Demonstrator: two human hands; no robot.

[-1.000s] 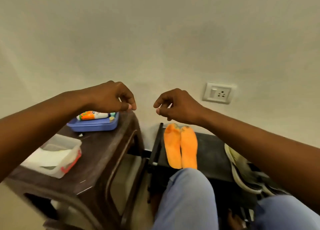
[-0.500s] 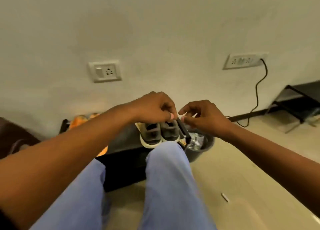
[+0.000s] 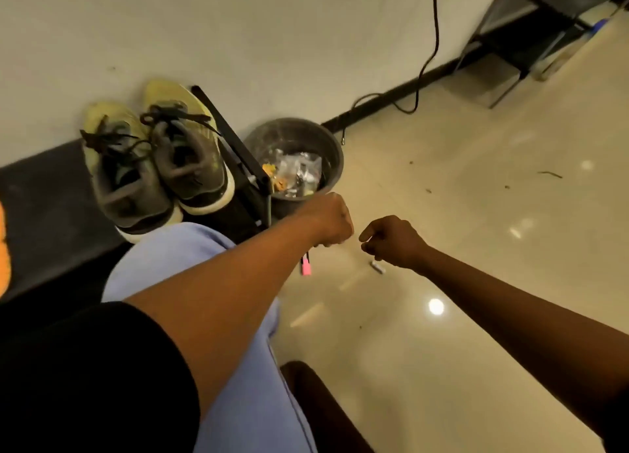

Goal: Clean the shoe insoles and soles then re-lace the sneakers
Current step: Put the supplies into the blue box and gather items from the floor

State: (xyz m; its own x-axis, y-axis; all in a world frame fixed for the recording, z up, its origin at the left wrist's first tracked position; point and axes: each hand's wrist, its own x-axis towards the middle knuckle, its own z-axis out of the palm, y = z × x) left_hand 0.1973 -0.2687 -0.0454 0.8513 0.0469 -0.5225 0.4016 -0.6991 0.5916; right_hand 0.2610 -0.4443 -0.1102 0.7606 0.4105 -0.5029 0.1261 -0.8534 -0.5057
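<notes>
Here, a person looks down at both arms stretched forward over a shiny beige floor. The left hand is curled into a fist, and a thin dark item with a pink tip hangs just below it; the fingers seem to grip its upper end, though the hold itself is hidden behind the fist. The right hand sits just beside the left, apart from it, with its fingers curled in and the thumb close to the forefinger. Whether it pinches anything cannot be told.

A pair of sneakers, pale yellow-green with grey uppers and whitish soles, stands side by side on a low black surface against the wall, to the left of the hands and well apart from them. Dark laces lie loose and tangled over the tops of the sneakers. An orange shape shows at the far left edge, cut off by the frame.

Just right of the black surface, a round dark bin stands on the floor, holding crumpled clear wrappers. The person's knee in light blue trousers rises in front of the sneakers. A small white object lies on the floor under the right hand. A black cable runs down the wall to the floor, and a black frame stands in the far right corner.
</notes>
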